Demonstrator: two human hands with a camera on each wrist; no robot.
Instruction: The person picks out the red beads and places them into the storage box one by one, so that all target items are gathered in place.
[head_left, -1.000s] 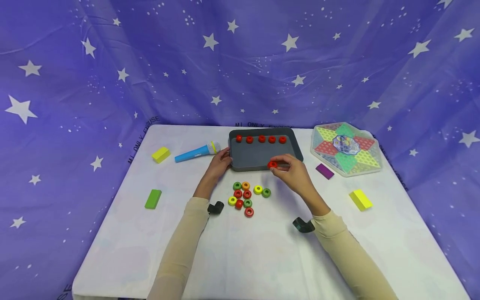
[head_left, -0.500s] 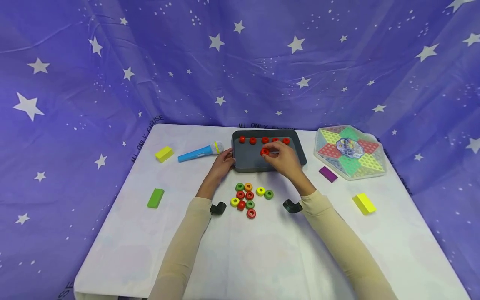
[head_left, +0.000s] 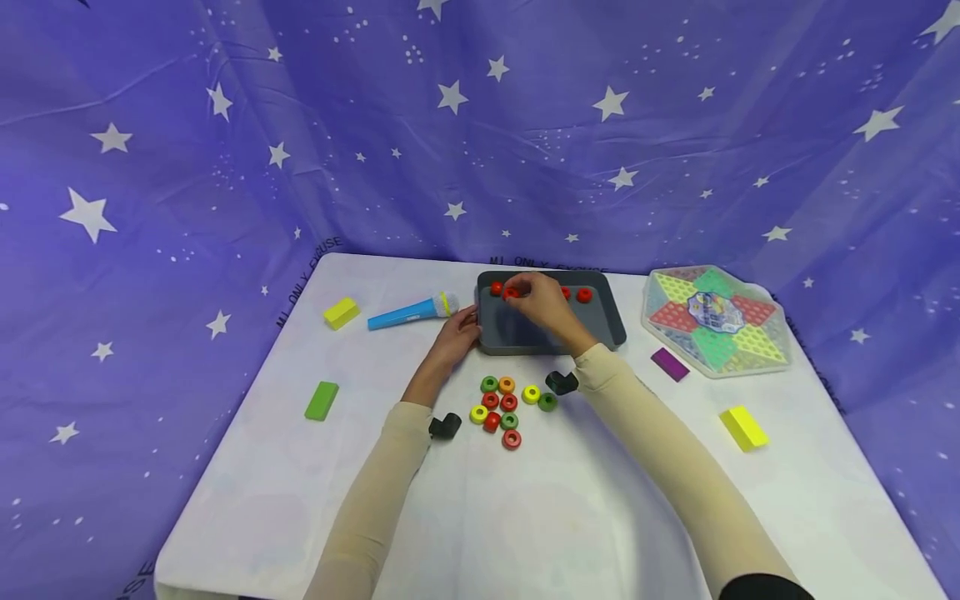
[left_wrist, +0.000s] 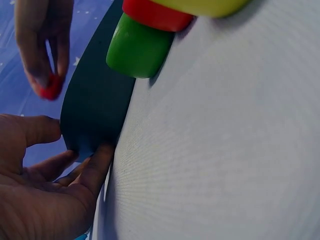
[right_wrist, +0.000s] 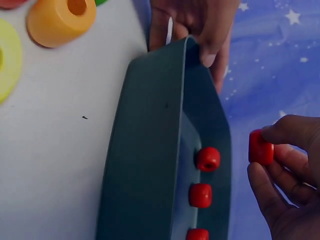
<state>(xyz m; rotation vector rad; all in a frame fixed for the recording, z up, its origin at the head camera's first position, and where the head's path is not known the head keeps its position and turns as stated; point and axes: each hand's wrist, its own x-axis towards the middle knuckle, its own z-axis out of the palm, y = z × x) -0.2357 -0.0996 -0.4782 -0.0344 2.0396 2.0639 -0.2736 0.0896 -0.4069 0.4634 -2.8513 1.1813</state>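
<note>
A dark grey tray [head_left: 528, 336] lies near the table's far edge, with several red beads [right_wrist: 201, 195] in a row inside it. At its left end my left hand [head_left: 456, 337] grips the corner, thumb at the rim and fingers against the outer wall. My right hand [head_left: 546, 305] is over the tray's left half and pinches a red bead [right_wrist: 260, 148] between thumb and fingers. That bead shows above the tray in the right wrist view. The right hand hides part of the row in the head view.
Loose beads [head_left: 509, 402] in red, green, yellow and orange lie before the tray. A blue toy microphone [head_left: 405, 313] is on the left, a Chinese checkers box [head_left: 716, 321] on the right. Green [head_left: 322, 401], yellow [head_left: 744, 428] and purple blocks [head_left: 670, 365] lie around.
My right hand has carried the red bead from the tray's front edge up and left over the row. The left hand keeps its hold on the tray. The head view has shifted slightly.
</note>
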